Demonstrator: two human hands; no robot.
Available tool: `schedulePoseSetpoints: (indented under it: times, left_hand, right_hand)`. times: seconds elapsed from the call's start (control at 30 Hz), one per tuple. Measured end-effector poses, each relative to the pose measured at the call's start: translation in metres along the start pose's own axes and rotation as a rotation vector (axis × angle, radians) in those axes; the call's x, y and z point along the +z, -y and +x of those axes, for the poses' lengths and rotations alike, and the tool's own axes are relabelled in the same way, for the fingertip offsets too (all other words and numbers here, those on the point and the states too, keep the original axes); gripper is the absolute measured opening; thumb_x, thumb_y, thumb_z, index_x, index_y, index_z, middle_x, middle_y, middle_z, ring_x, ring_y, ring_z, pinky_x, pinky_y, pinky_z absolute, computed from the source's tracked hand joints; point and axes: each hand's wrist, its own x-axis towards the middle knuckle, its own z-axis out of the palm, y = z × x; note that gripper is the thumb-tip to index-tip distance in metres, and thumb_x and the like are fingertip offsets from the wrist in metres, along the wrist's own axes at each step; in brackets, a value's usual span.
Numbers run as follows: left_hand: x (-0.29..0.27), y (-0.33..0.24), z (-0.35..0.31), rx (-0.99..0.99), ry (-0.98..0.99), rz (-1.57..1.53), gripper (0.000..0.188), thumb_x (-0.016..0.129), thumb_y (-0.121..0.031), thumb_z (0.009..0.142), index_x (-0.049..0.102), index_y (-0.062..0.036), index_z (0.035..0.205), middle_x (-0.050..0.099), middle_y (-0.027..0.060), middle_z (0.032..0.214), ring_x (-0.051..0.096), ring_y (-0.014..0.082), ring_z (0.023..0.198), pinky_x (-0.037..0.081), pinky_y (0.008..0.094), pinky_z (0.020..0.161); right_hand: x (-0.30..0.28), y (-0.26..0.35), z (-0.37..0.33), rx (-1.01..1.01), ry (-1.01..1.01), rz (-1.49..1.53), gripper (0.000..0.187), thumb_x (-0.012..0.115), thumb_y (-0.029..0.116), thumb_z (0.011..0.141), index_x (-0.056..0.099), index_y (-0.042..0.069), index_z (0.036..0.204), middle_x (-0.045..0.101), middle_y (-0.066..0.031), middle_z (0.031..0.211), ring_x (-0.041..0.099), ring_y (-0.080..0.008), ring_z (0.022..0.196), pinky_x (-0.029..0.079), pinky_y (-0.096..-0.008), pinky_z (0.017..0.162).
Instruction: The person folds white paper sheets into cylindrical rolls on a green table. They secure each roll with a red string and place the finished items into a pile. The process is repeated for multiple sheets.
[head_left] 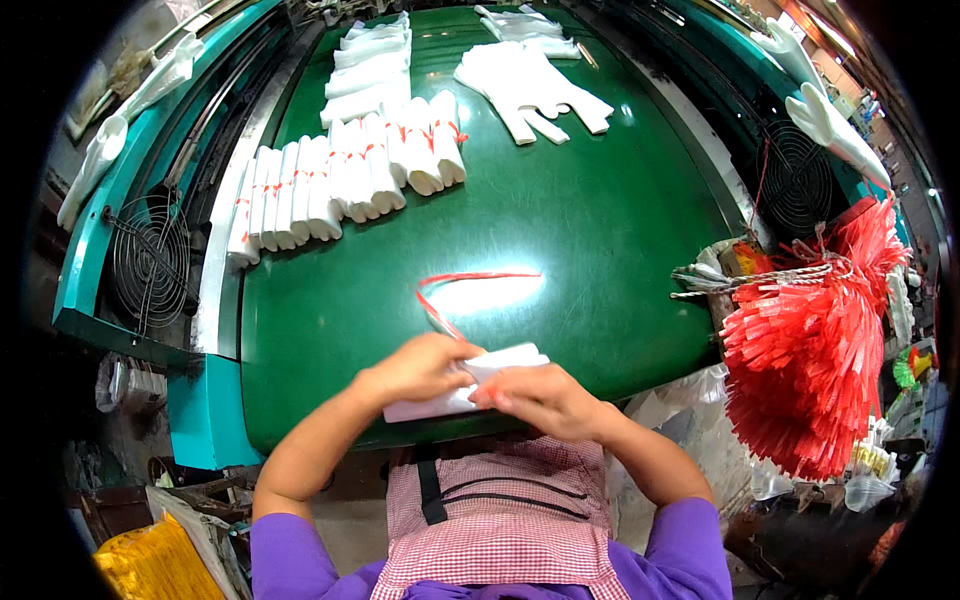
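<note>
At the near edge of the green table surface (560, 230), my left hand (422, 368) and my right hand (548, 400) are closed around a folded bundle of white plastic bags (515, 360). The bundle lies slantwise between them. A thin red plastic strip (478, 275) trails from beside my left fingers over the green surface and bends to the right. A bit of red shows at my right fingertips; whether it belongs to the same strip I cannot tell.
Rolled white bundles tied with red strips (350, 165) stand in a row at the left. Behind them are stacked white bags (370, 75); flat white bags (525, 80) spread at the far right. Red strips (800, 370) hang in a thick bunch at right. Round fan guards (148, 262) flank the table.
</note>
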Motion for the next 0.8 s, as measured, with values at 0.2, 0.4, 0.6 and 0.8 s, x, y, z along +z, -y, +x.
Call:
schedulePoseSetpoints:
  times: [0.2, 0.4, 0.6, 0.8]
  left_hand:
    - [0.028, -0.013, -0.002, 0.052, -0.392, -0.128, 0.038, 0.064, 0.001, 0.079, 0.065, -0.0037, 0.116, 0.064, 0.0078, 0.093, 0.059, 0.0166, 0.079, 0.047, 0.0304, 0.068]
    - [0.031, 0.005, -0.001, -0.191, -0.518, -0.689, 0.008, 0.062, 0.0, 0.089, 0.069, 0.0021, 0.092, 0.065, 0.0021, 0.072, 0.052, 0.0037, 0.053, 0.041, 0.0183, 0.047]
    - [0.035, 0.008, -0.002, -0.091, -0.527, -0.379, 0.005, 0.061, 0.001, 0.086, 0.06, 0.0014, 0.081, 0.063, 0.0042, 0.076, 0.055, 0.0096, 0.061, 0.045, 0.0231, 0.058]
    - [0.045, -0.014, -0.005, 0.591, -0.473, 0.518, 0.017, 0.069, 0.003, 0.073, 0.054, -0.0019, 0.078, 0.057, 0.0127, 0.089, 0.057, 0.0284, 0.081, 0.047, 0.0364, 0.068]
  right_hand:
    - [-0.014, -0.04, 0.016, 0.519, -0.069, 0.342, 0.026, 0.052, 0.0, 0.082, 0.066, -0.001, 0.104, 0.065, -0.0096, 0.083, 0.063, -0.0169, 0.073, 0.053, -0.0322, 0.067]
    - [0.02, -0.035, 0.008, -0.291, -0.241, -0.841, 0.018, 0.065, 0.015, 0.074, 0.062, -0.001, 0.082, 0.055, -0.0158, 0.097, 0.06, -0.029, 0.09, 0.054, -0.0366, 0.064]
    - [0.011, -0.044, 0.03, 0.324, -0.029, 0.204, 0.013, 0.057, 0.012, 0.084, 0.062, 0.001, 0.078, 0.058, -0.0024, 0.074, 0.05, -0.0109, 0.056, 0.042, -0.0282, 0.047]
    - [0.021, -0.083, 0.039, 0.035, -0.171, -0.134, 0.023, 0.055, 0.006, 0.084, 0.066, -0.002, 0.103, 0.067, -0.0123, 0.09, 0.065, -0.0286, 0.072, 0.052, -0.0362, 0.065]
